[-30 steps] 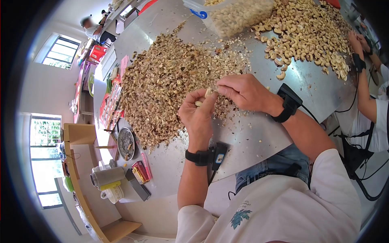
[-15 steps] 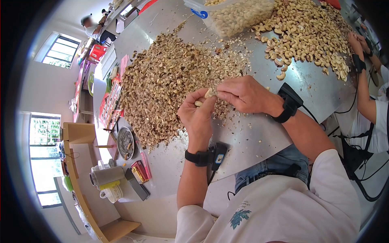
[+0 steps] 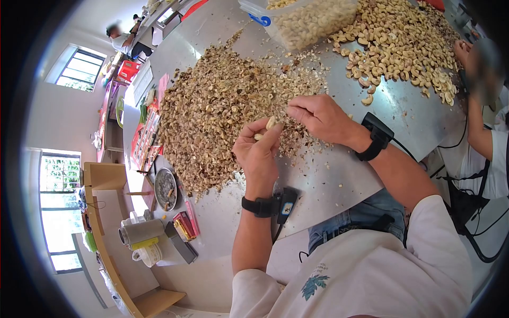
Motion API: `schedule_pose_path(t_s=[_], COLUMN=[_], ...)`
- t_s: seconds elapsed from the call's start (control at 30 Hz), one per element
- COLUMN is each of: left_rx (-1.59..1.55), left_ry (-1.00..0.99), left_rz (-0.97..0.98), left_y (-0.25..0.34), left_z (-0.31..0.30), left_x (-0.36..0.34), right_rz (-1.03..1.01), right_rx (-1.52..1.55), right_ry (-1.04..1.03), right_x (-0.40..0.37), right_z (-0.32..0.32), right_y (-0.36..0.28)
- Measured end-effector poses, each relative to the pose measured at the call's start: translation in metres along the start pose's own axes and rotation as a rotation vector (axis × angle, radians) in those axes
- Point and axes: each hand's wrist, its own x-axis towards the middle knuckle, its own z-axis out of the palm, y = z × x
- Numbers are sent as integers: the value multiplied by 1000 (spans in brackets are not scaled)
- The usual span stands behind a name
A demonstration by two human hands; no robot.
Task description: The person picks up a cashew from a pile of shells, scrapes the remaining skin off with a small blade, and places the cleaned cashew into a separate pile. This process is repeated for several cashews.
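Note:
My left hand (image 3: 258, 151) pinches a pale cashew (image 3: 271, 122) between thumb and fingertips, and a second cashew sits lower, within the curled fingers. Just to its right, my right hand (image 3: 324, 121) has thumb and index finger pressed together. Whatever may be in that pinch is too small to make out. The two hands are a short way apart. Beneath and beyond them spreads a large heap of brownish cashew pieces (image 3: 212, 111), with small crumbs and skin flakes scattered toward the right.
A clear plastic tub (image 3: 313, 24) of cashews stands at the back, beside a pile of whole cashews (image 3: 397, 47). At the left are a metal ashtray (image 3: 165, 189), a grey cylinder (image 3: 142, 232) and a white mug (image 3: 148, 255). Another person's hand (image 3: 463, 52) is at the far right.
My right hand has drawn slightly away from the left, and its fingertips no longer touch the cashew. The left hand stays in place. At the right, the other person's head has come into view.

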Motion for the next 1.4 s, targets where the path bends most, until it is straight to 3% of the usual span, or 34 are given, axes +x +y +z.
schedule_pose_path(t_s=[0.13, 0.33, 0.43, 0.53, 0.63, 0.73, 1.13, 1.23, 1.3, 1.33, 1.37, 1.4], left_rx=[-21, -23, -37, -54, 5, 53, 119, 161, 180, 166, 160, 143], left_ry=[-12, -14, -11, -13, -5, -43, -146, -161, -132, -104, -106, -118], left_rz=[12, 1, -34, -57, -35, -26, -44, 50, 82, 97, 82, 90], left_y=[-1, -2, 0, -1, -2, -5, -1, 1, 0, 0, 3, 5], left_z=[1, -1, 1, 2, 5, 8, 13, 11, 8, 6, 3, 4], left_x=[0, 0, -1, -2, -4, -9, -14, -10, -12, -9, -10, -7], right_rz=[-149, -195, -175, -40, 320, 507, 268, 207, -7, -207, -87, -194], right_rx=[-44, -108, -269, -36, 418, 701, 548, 360, 120, -74, -107, -222], right_ry=[-60, -79, 27, 58, -60, -173, -179, -168, 46, 145, 88, 95], right_x=[-3, -5, -4, -1, -1, -3, -5, -4, -5, -2, -5, -3], right_z=[1, 3, 4, 3, 1, -5, -9, -15, -1, -1, -7, -10], right_y=[-1, 0, -2, 6, -7, -13, -8, -15, 2, 2, 3, 5])
